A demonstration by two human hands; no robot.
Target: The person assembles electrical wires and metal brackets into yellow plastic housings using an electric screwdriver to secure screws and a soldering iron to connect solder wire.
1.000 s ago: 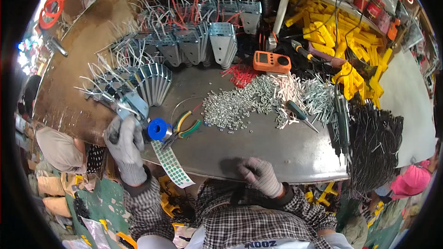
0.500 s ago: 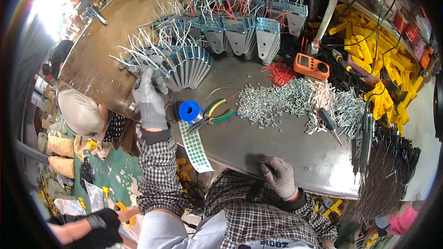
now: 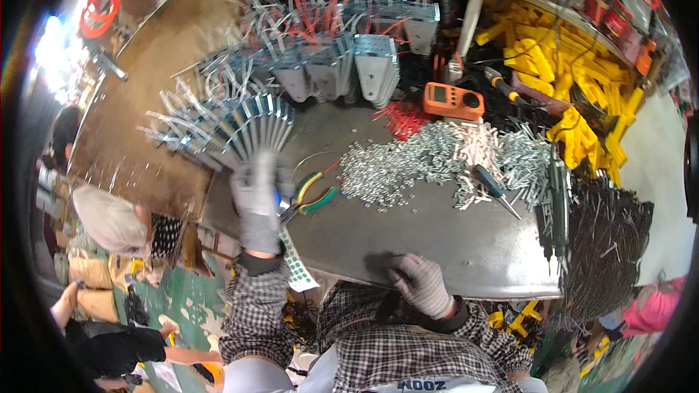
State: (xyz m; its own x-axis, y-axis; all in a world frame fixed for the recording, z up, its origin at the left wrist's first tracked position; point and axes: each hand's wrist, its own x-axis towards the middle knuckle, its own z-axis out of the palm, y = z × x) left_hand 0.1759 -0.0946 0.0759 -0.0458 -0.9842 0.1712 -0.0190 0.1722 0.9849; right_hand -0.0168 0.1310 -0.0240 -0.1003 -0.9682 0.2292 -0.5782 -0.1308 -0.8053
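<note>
My left hand (image 3: 258, 200), in a grey glove, is over the left part of the metal table. Motion smears its fingers. It covers most of a blue spool (image 3: 278, 201), and pliers (image 3: 304, 196) with green and yellow handles lie just right of it. Below, a white strip with green dots (image 3: 297, 266) hangs over the table edge. Beyond the fingers stands a fanned row of metal brackets (image 3: 261, 122) with white wires. My right hand (image 3: 424, 285), in a striped glove, rests at the front edge, fingers loosely bent and thumb apart, nothing visible in it.
Loose nuts (image 3: 375, 175), screws (image 3: 524, 156) and pale sleeves (image 3: 473, 147) are heaped mid-table, a screwdriver (image 3: 495, 188) on top. Behind are an orange meter (image 3: 453, 102) and more brackets (image 3: 377, 69). Yellow parts (image 3: 575, 65) and black cables (image 3: 608, 255) are at right. Another person (image 3: 120, 338) is at lower left.
My left hand has come away from the wired brackets, nearer to me, and now covers the blue spool. The whole view has shifted; my right hand stays at the table edge.
</note>
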